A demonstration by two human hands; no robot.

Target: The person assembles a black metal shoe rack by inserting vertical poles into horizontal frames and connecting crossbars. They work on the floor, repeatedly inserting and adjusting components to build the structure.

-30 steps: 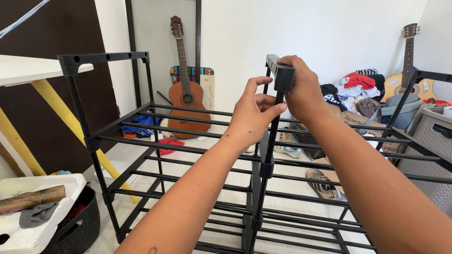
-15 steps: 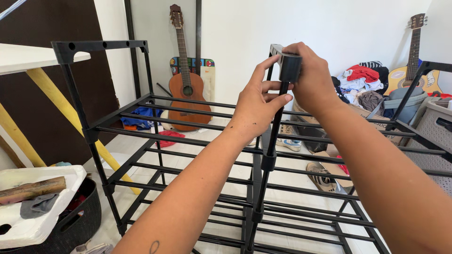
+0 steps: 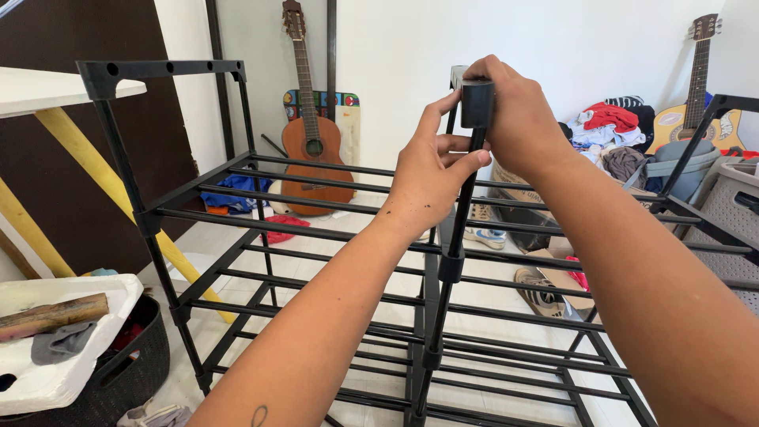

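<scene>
This is a room in a home, used for living and storage. Two acoustic guitars lean against the white walls, one brown guitar [image 3: 307, 150] at the back and a yellow guitar [image 3: 689, 119] in the right corner. A heap of clothes [image 3: 609, 134] lies over a grey tub [image 3: 672, 170], with a plastic laundry basket [image 3: 731, 213] beside it. Shoes [image 3: 484, 229] and a cardboard box [image 3: 565, 281] sit on the pale tiled floor. A black shelf rack [image 3: 316, 237] stands half built in the middle.
</scene>
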